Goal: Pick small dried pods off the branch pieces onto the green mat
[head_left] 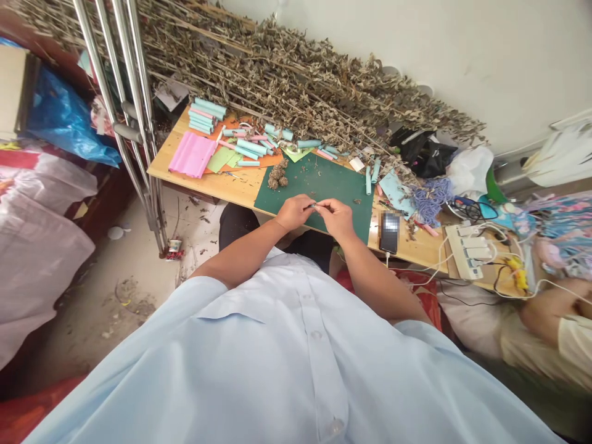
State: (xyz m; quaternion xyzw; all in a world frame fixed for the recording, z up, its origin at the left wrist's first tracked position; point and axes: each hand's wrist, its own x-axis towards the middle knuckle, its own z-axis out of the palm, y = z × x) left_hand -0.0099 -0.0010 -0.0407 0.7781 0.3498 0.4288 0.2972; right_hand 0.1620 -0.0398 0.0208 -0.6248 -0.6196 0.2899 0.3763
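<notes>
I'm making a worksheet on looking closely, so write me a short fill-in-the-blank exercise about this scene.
1. The left hand and right hand meet over the near edge of the ____ mat.
2. The brown lumps sit toward the mat's ____ side.
3. The phone lies just to the ____ of the mat.
4. The wavy paper at the table's left end is ____.

Missing words: green; left; right; pink.

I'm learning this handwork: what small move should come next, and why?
Probably shift the bare left hand and bare right hand farther over the dark green rectangular mat: they pinch a tiny, mostly hidden piece near the mat's front edge, where a drop might miss it.
</notes>
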